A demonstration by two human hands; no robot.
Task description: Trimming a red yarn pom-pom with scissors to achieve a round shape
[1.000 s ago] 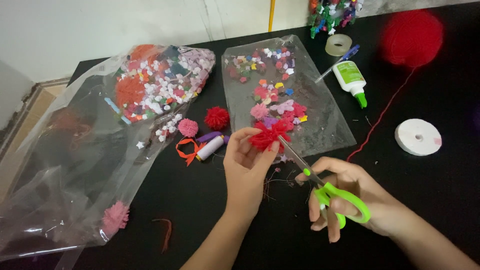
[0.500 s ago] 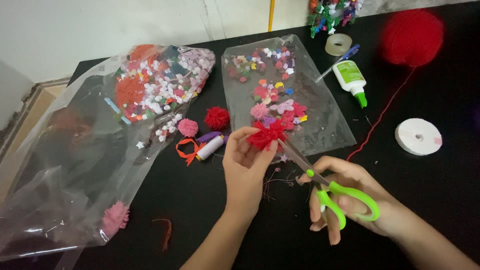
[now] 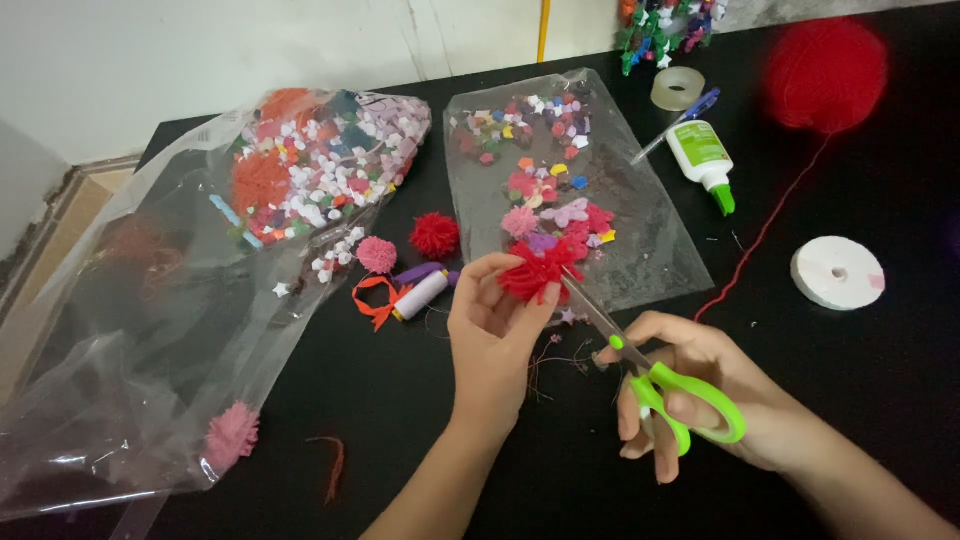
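Note:
My left hand [image 3: 495, 325] pinches a red yarn pompom [image 3: 540, 270] just above the black table [image 3: 880, 380]. My right hand [image 3: 700, 395] grips green-handled scissors [image 3: 655, 375], fingers through the loops. The scissor blades point up-left and their tips touch the pompom's lower right side. Short red yarn clippings [image 3: 555, 355] lie on the table under the hands.
A clear bag of coloured paper bits [image 3: 565, 180] lies behind the pompom, a larger plastic bag [image 3: 230, 230] to the left. Nearby are a red pompom [image 3: 434, 234], pink pompoms [image 3: 376, 254], a thread spool [image 3: 420, 296], glue bottle [image 3: 705, 160], tape rolls [image 3: 838, 272], and a red yarn ball [image 3: 825, 72].
The scissors have shifted slightly and the handles have closed a little against the pompom. The left hand has turned the pompom a bit.

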